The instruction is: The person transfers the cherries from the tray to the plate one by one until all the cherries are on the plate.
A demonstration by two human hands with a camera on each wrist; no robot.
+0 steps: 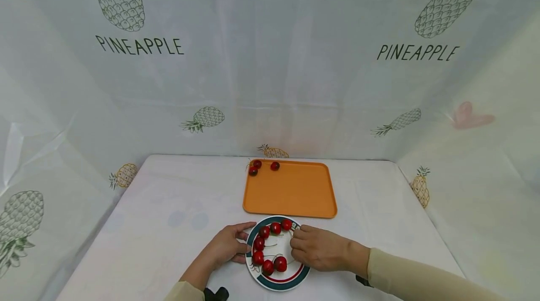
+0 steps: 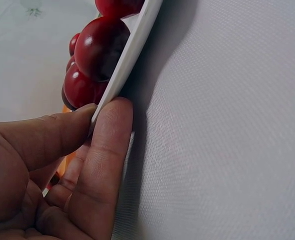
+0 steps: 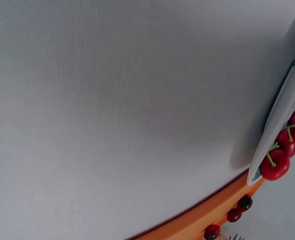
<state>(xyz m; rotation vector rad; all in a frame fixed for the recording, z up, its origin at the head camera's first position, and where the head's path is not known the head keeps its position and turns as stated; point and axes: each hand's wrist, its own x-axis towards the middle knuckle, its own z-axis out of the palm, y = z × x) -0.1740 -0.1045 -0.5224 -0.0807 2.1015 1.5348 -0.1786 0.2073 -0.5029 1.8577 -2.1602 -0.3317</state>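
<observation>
A round white plate (image 1: 283, 287) with a dark green rim band and a red arc lies near the front of the table. Several red cherries (image 1: 259, 243) with stems curve along its left side, from the top rim to the lower middle. My left hand (image 1: 225, 246) pinches the plate's left rim between thumb and finger, seen up close in the left wrist view. My right hand (image 1: 314, 247) is over the plate's right side with its fingers bent, close to the topmost cherry (image 1: 286, 224). Whether something is between those fingertips is hidden; the right wrist view barely catches the hand.
Just behind the plate lies an orange tray (image 1: 291, 193). A few darker cherries (image 1: 253, 170) rest in its back left corner, with another cherry (image 1: 275, 166) beside them. A white cloth (image 1: 190, 188) covers the table, and a pineapple-print curtain (image 1: 270, 57) stands around it.
</observation>
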